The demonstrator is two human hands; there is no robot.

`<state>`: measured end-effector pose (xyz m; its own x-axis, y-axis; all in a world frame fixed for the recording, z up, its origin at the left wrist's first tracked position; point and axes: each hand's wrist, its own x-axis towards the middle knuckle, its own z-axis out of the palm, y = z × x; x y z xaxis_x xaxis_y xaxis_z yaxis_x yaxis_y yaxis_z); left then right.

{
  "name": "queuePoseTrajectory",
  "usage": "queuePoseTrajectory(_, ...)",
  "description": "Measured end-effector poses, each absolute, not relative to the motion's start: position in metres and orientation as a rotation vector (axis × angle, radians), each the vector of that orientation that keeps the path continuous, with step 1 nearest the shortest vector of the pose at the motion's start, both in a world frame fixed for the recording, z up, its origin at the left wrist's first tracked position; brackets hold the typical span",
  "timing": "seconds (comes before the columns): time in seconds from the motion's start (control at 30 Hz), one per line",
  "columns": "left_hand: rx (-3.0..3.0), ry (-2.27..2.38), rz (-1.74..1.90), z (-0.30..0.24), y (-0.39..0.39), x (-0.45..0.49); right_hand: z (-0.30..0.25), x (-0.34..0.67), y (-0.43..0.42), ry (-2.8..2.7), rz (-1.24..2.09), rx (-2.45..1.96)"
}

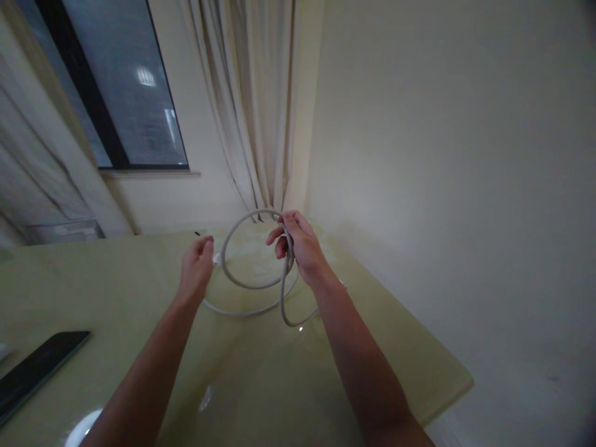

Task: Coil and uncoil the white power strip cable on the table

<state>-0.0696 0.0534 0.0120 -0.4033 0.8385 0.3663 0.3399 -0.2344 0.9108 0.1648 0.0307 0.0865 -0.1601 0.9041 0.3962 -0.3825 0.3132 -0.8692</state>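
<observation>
A pale grey-white cable point(249, 286) hangs in loose loops between my two hands above the table. My right hand point(300, 242) pinches the cable at the right side of the upper loop, thumb on top, with its other fingers curled. My left hand point(198, 267) is closed at the cable's left side, where the lower loop runs up behind the wrist. A small white end piece point(216, 259) shows just right of its fingers. What lies inside the left fist is mostly hidden. Part of the cable on the right passes behind my right forearm.
The glossy yellow-green table point(261, 372) has its right corner near the wall point(447, 186). A flat black object point(41, 366) lies at the left. Curtains point(251, 105) hang behind the table beside a dark window point(125, 81). A small dark item point(197, 233) is at the back edge.
</observation>
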Motion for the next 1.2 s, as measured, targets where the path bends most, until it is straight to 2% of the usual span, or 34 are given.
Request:
queuePoseTrajectory(0.1,1.483,1.529,2.242,0.046,0.025,-0.052,0.085,0.161,0.033,-1.182,1.227,-0.581)
queuePoseTrajectory(0.17,1.736,1.447,2.406,0.062,0.0,-0.035,0.085,0.157,0.033,-1.095,1.258,-0.576)
queuePoseTrajectory(0.2,1.927,1.421,2.33,0.067,-0.01,-0.025,0.085,0.155,0.032,-1.044,1.287,-0.559)
queuePoseTrajectory(0.27,2.258,1.439,1.883,0.071,-0.023,-0.005,0.086,0.151,0.031,-0.947,1.354,-0.499)
queuePoseTrajectory(0.37,2.29,1.406,1.301,0.068,-0.024,0.017,0.085,0.148,0.029,-0.885,1.44,-0.398)
queuePoseTrajectory(0.43,2.227,1.366,1.208,0.063,-0.02,0.022,0.084,0.149,0.03,-0.916,1.463,-0.362)
queuePoseTrajectory(0.53,2.166,1.365,1.348,0.062,-0.016,0.02,0.08,0.151,0.036,-0.998,1.398,-0.371)
queuePoseTrajectory(0.63,2.061,1.389,1.51,0.066,-0.017,0.01,0.074,0.155,0.045,-1.07,1.23,-0.468)
queuePoseTrajectory(0.77,1.925,1.33,1.655,0.073,-0.02,-0.001,0.064,0.166,0.058,-1.348,0.781,-0.778)
queuePoseTrajectory(0.87,1.776,1.177,1.789,0.079,-0.02,-0.009,0.056,0.175,0.067,-1.504,0.404,-0.967)
queuePoseTrajectory(0.93,1.611,1.025,1.931,0.083,-0.017,-0.017,0.053,0.181,0.071,-1.531,0.301,-1.024)
queuePoseTrajectory(1.03,1.399,1.001,2.098,0.085,-0.008,-0.035,0.052,0.188,0.073,-1.588,0.609,-0.98)
queuePoseTrajectory(1.1,1.381,1.155,2.048,0.084,0.0,-0.051,0.058,0.192,0.07,-1.57,0.879,-0.847)
queuePoseTrajectory(1.2,1.402,1.352,1.925,0.08,0.01,-0.073,0.073,0.197,0.058,-1.486,0.949,-0.679)
